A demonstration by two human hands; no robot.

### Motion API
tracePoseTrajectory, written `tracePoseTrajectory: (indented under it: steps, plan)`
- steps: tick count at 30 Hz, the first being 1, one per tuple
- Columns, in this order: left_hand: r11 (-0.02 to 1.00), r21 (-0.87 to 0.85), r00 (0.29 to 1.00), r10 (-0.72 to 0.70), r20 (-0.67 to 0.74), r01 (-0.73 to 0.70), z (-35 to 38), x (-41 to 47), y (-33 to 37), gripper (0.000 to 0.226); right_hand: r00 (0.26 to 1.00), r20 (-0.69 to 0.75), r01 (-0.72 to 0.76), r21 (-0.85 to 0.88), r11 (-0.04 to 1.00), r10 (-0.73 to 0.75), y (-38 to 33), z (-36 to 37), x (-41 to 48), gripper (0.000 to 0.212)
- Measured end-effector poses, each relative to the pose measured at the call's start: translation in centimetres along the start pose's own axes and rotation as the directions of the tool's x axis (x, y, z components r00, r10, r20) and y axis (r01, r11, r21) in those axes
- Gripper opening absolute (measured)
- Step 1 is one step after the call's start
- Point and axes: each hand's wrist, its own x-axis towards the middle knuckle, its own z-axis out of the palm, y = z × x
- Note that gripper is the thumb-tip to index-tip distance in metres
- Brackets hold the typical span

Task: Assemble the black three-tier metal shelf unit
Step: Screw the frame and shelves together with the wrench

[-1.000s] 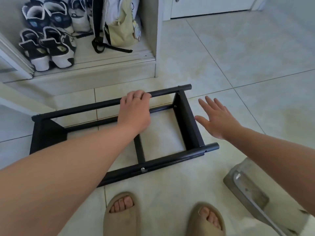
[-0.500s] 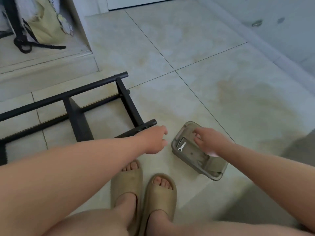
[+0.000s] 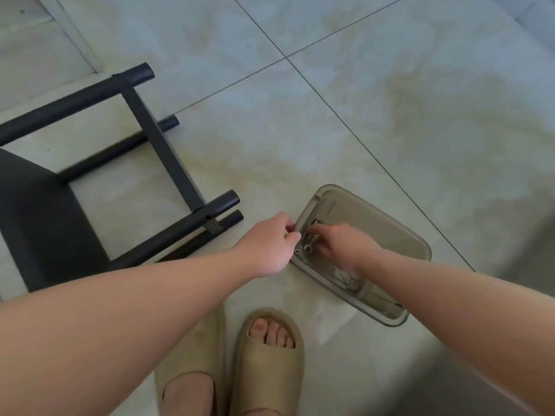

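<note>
On tiles (image 3: 390, 130); black tubular frame (image 3: 160, 145)

Place: a home interior, seen from above
Floor: pale glossy tiles (image 3: 390, 115), dark grout
Footwear: beige slippers (image 3: 270, 349)
Corner: white step (image 3: 36, 40)

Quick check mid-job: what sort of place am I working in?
Probably a room at home: pale floor tiles, slippers on the feet, and a shelf frame lying on the floor beside a plastic tray.
</note>
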Motion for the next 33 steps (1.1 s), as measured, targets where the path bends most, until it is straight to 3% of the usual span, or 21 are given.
tracePoseTrajectory:
  steps: [9,15,19,22,24,27,30,33]
  plan:
    - [0.99,-0.135,0.999,0.032,0.007,-0.031,0.6,0.2,-0.5,0.01,0.995,-0.092,0.034,-0.105,0.994,-0.044,-0.1,2.0,2.6,0.029]
    - [0.991,-0.134,1.0,0.005,0.009,-0.004,0.3,-0.2,-0.3,0.023,0.991,-0.13,0.01,-0.123,0.992,-0.026,0.0,0.5,1.5,0.022]
    - [0.993,-0.119,0.998,0.021,-0.055,-0.027,-1.6,-2.0,-0.4,0.019,0.96,-0.276,0.067,0.083,0.994,-0.042,-1.1,-1.6,-1.5,0.008]
    - [0.988,-0.093,0.975,0.102,-0.2,-0.123,-3.7,-4.1,-0.8,0.015,0.908,-0.415,0.195,0.283,0.939,-0.063,-3.4,-2.8,-3.6,0.006]
    - [0.976,-0.102,0.927,0.145,-0.346,-0.191,-5.2,-5.5,-1.4,0.013,0.881,-0.473,0.253,0.412,0.875,-0.032,-5.8,-3.7,-4.5,0.004]
    - [0.966,-0.093,0.818,0.151,-0.556,-0.242,-7.3,-7.2,-3.0,0.01,0.905,-0.424,0.297,0.569,0.767,-0.036,-10.0,-4.9,-5.0,0.011]
    - [0.979,-0.153,0.745,-0.003,-0.667,-0.133,-9.1,-7.6,-5.3,0.006,0.917,-0.389,0.34,0.648,0.681,-0.088,-13.9,-5.3,-4.4,0.02]
    - [0.957,-0.283,0.802,-0.214,-0.557,0.059,-10.4,-6.8,-7.5,0.015,0.912,-0.404,0.373,0.75,0.547,-0.067,-17.0,-5.3,-3.8,0.024]
